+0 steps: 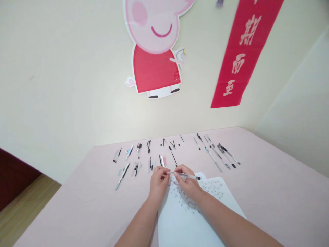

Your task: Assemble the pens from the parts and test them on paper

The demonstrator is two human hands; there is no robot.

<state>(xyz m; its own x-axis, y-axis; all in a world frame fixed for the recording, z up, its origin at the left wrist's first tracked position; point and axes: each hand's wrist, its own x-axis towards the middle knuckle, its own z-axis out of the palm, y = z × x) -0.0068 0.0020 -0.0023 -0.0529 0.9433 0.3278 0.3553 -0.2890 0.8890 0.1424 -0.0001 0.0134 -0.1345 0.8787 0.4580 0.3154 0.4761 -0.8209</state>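
Over the top of a white paper sheet [185, 224], both hands meet around a clear-barrelled pen [189, 176]. My right hand [190, 183] is closed on its barrel, and the dark end [198, 178] points right. The fingertips of my left hand [158, 180] are pinched at the pen's left, tip end. Fingers partly hide that end, so I cannot tell whether the piece there is joined to the barrel. Small dark handwritten marks [214, 188] cover the sheet's upper part. Just beyond the hands lie a thin black refill [174, 158] and a pink-and-white pen part [163, 161].
Pens and pen parts lie in small groups on the pink tabletop [84, 202]: caps and barrels [136, 168] on the left, several long pens [228, 154] on the right. Behind the table, a wall carries a cartoon pig cutout [156, 70] and a red banner [244, 58].
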